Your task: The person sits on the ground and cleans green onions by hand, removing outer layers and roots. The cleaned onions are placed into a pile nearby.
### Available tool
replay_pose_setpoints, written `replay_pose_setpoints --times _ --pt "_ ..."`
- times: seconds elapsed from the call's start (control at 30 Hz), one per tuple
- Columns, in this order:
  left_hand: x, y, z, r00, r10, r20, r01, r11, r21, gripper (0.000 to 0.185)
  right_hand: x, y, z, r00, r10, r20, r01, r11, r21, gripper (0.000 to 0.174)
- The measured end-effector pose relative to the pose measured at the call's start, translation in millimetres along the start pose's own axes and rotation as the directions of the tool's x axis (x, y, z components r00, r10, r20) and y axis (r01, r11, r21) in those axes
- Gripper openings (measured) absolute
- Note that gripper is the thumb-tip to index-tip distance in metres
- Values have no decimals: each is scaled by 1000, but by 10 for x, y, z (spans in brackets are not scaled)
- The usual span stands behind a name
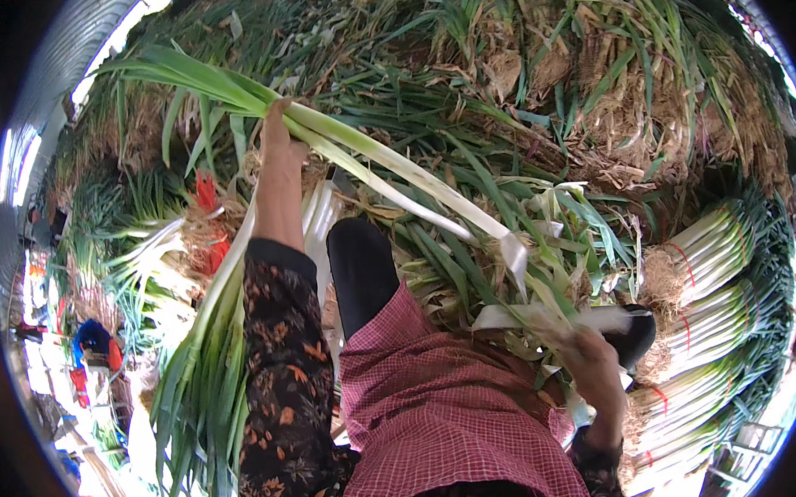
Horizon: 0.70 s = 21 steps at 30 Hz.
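My left hand (279, 136) grips two large green onions (400, 164) where the white stalks turn to green leaves. Their leaves fan out to the upper left, and their root ends point down to the right. My right hand (584, 357), blurred, is closed on loose outer leaves (542, 301) just below those root ends. A pale strip of peeled skin (517, 259) hangs at the end of the thicker stalk. Beside my left forearm lies a bunch of green onions (205, 366), its leaves trailing toward me.
Tied bundles of cleaned green onions (696, 327) are stacked at right. Untrimmed onions with dry roots (627, 115) are heaped across the back. Stripped leaves (452, 259) litter the ground around my knees. At left, more onions (162, 254) lie near red material (211, 224).
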<state>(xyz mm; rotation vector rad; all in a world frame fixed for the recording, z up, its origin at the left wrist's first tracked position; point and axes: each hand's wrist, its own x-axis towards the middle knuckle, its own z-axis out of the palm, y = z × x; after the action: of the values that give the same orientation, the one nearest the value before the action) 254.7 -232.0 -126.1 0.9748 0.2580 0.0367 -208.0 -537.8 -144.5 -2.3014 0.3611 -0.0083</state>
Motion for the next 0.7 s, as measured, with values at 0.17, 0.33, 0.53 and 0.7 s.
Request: replay_pose_setpoints --times 0.17,0.33,0.53,0.7 --pt "-801 238 382 968 129 218 -118 991 -61 37 763 -690 196 927 -205 -313 248 964 101 30" --pt "-1469 177 661 901 359 244 -356 933 -58 49 1072 -1125 295 703 -439 -560 438 887 -146 41" --pt "-2004 77 810 836 506 212 -494 863 -110 57 1381 -1286 494 605 -471 -642 420 874 -245 40" --pt "-2224 33 734 846 516 134 -514 856 -50 63 1417 -1242 514 525 -474 -707 475 852 -218 22"
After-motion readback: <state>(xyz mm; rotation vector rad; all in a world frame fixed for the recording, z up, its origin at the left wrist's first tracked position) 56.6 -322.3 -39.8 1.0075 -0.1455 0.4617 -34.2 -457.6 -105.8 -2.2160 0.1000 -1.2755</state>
